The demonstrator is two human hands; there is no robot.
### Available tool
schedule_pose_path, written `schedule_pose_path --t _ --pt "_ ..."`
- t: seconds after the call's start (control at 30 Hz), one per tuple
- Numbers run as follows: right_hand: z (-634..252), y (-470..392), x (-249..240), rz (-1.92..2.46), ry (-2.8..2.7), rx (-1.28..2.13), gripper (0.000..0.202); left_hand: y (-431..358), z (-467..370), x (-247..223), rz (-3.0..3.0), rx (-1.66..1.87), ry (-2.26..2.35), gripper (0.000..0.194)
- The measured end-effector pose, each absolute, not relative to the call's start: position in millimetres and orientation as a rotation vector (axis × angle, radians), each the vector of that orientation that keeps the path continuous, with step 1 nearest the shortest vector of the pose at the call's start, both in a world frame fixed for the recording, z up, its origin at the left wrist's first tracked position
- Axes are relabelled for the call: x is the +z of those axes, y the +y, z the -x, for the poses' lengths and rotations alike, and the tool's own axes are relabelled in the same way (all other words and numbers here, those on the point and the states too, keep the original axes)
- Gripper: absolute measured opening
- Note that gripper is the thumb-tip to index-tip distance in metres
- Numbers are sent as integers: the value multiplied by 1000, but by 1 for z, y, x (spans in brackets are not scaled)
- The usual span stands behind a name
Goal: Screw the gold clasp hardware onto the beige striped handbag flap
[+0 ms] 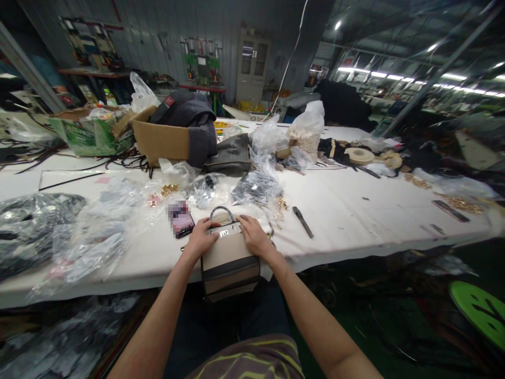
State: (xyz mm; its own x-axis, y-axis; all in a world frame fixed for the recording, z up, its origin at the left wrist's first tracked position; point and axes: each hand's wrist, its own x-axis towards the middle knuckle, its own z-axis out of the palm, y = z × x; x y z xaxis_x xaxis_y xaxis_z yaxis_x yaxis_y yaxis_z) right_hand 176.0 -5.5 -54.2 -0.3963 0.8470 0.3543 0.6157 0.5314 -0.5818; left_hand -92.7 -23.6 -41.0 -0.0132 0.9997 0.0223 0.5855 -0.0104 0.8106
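A beige handbag (229,258) with dark bands lies at the table's front edge, its lower end jutting out over my lap. Its curved handle (222,209), wrapped in clear film, points away from me. My left hand (202,238) grips the top left corner of the bag, thumb on the panel by a small metal plate (224,233). On the top right corner rests my right hand (254,235), fingers curled over the edge. The undersides of both hands are hidden. A phone (182,220) lies just left of the bag, its screen partly blurred.
A dark flat tool (303,222) lies to the right. Plastic bags (92,226) cover the table's left side. Behind stand a cardboard box (161,139) with dark cloth and a green carton (92,131). Gold metal pieces (461,203) and a tape roll (359,155) sit right. A green stool (479,313) stands below.
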Motion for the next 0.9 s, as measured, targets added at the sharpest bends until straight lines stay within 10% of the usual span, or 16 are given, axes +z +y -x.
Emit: schedule_pose_path --t 0.9 --pt "-179 -6 -53 1176 -2169 513 52 -29 87 -42 -1671 831 1744 40"
